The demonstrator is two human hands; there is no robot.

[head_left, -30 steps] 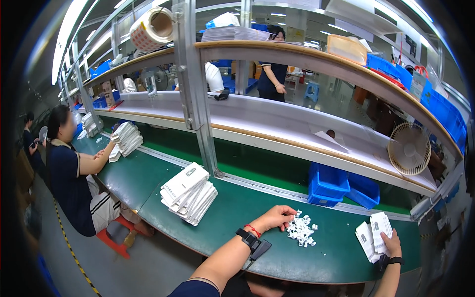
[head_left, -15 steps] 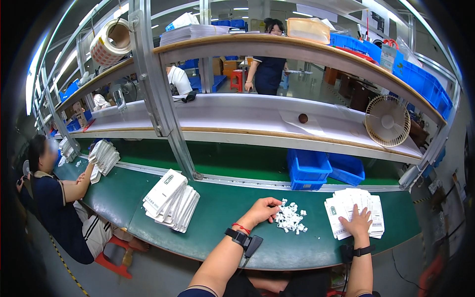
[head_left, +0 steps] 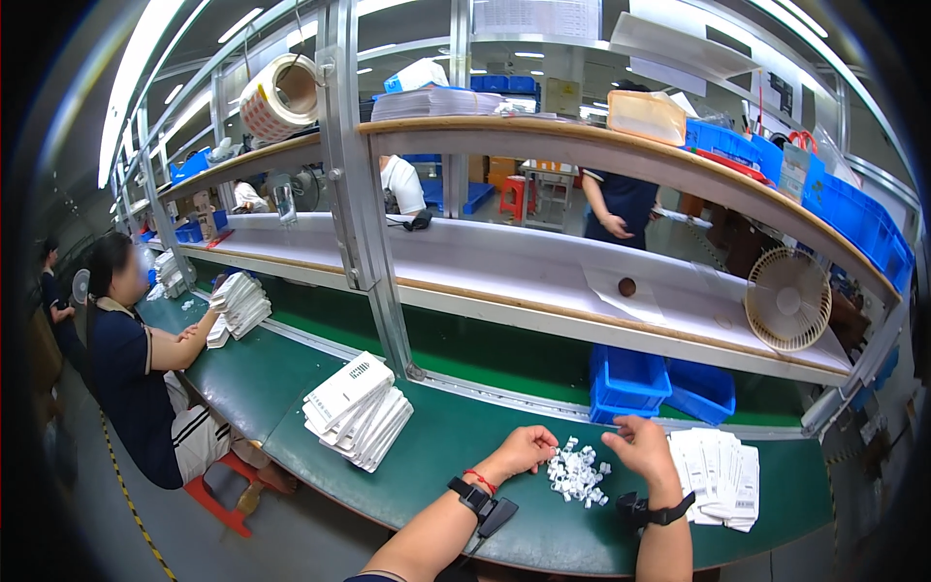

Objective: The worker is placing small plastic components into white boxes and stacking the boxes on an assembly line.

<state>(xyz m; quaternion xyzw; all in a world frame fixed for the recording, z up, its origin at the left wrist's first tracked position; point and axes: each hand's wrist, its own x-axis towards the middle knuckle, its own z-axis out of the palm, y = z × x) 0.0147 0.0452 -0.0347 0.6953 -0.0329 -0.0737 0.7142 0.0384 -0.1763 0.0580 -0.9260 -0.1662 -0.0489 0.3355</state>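
Note:
A loose heap of small white plastic pieces lies on the green table. My left hand is at its left edge, thumb and fingers pinched together; what they hold, if anything, is too small to make out. On the heap's right side, my right hand is raised over the table, thumb and fingers apart, with nothing visible in it. A fanned stack of flat white printed packets rests to the right of that hand, partly behind its wrist. Another stack of flat white packets leans over at the left.
Blue plastic bins stand behind the heap, under a white shelf. A fan sits on that shelf. A metal post rises at the table's back. At the left, a seated person has a hand by more packets.
My right hand has lifted off the right packet stack and moved left toward the heap. My left hand stays pinched beside the heap. The view has tilted up and shifted left.

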